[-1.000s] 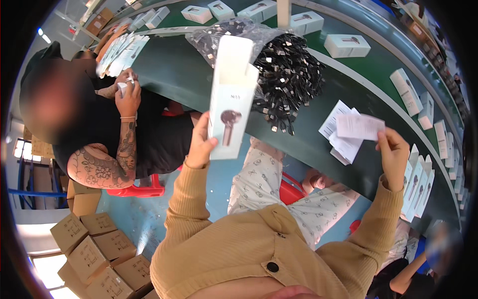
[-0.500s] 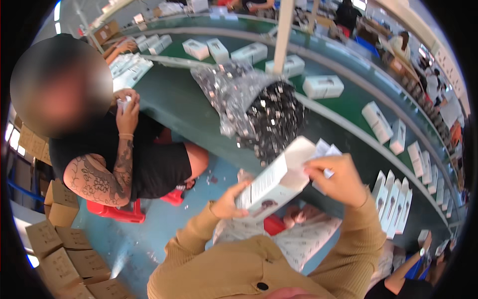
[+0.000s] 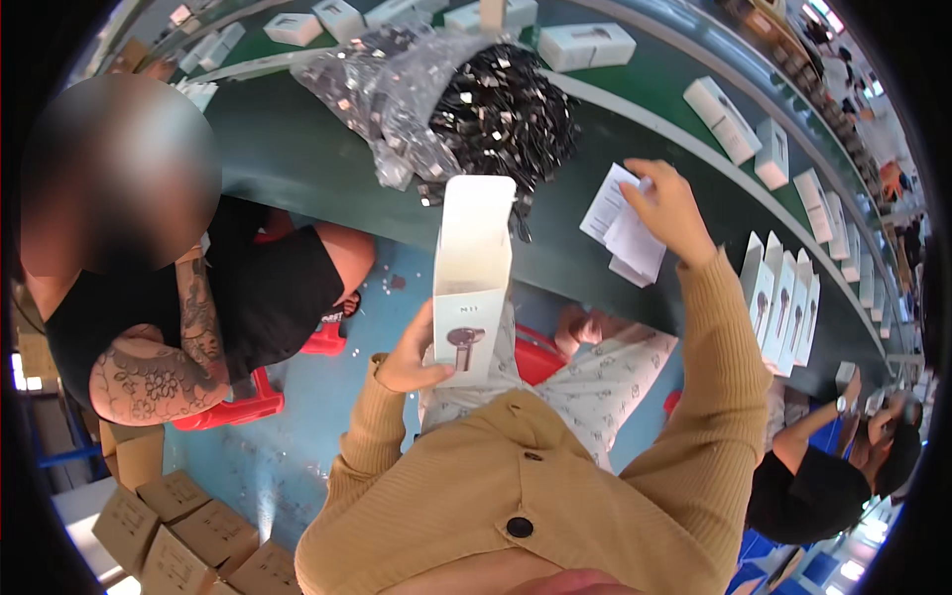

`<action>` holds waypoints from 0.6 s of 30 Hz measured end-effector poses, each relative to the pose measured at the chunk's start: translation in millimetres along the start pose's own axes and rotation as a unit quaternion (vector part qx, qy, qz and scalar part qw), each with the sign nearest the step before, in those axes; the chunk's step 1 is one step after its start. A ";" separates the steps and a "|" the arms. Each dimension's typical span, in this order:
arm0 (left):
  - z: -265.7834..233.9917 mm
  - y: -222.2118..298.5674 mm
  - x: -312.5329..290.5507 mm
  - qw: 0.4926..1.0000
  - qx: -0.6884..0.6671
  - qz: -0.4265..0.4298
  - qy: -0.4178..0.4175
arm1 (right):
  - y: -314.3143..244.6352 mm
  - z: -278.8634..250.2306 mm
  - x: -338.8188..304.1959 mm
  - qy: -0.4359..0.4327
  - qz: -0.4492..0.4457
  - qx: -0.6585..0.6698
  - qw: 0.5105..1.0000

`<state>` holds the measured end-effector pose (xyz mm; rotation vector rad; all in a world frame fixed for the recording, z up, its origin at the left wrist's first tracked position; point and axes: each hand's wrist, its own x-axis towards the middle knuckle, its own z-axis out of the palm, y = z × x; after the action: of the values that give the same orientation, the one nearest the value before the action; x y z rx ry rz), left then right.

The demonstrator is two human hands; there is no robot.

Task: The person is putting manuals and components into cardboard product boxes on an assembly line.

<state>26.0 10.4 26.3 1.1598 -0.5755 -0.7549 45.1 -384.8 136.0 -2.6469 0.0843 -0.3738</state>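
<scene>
My left hand [image 3: 409, 355] is closed around the lower part of a tall white carton [image 3: 466, 342], which stands upright over my lap. Its top flap is raised, and the front carries a picture of a dark handheld device. How much is inside cannot be seen. Over on the right, my right hand [image 3: 672, 206] is at a few folded white leaflets [image 3: 635, 246] on the dark green table. Its thumb and forefinger are spread at the leaflets' upper edge, touching the paper.
A clear plastic bag [image 3: 382, 109] spills a heap of black cables [image 3: 506, 119] on the table. Several open cartons [image 3: 778, 302] stand at the right; closed ones [image 3: 587, 46] lie on the conveyor beyond. A co-worker [image 3: 169, 367] sits at the left, near brown cardboard boxes [image 3: 188, 545].
My right hand has left the carton's opening and moved right to the leaflets. My left hand has turned the carton upright, its picture facing me. The view has tilted downward.
</scene>
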 end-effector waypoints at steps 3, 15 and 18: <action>6.2 -2.1 1.6 1.000 -0.018 -0.007 0.000 | -1.4 19.0 25.4 -0.016 0.028 -0.023 0.999; 24.8 -1.5 17.6 0.990 0.132 0.009 0.044 | -27.5 61.2 57.8 -0.106 0.112 -0.015 0.988; 25.6 -7.6 20.3 0.991 0.124 0.014 0.038 | -35.3 39.2 44.5 -0.046 0.062 0.029 0.997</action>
<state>18.0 -22.2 27.3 1.4000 -0.6336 -0.6238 98.6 -341.7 129.6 -2.5808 0.2031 -0.2106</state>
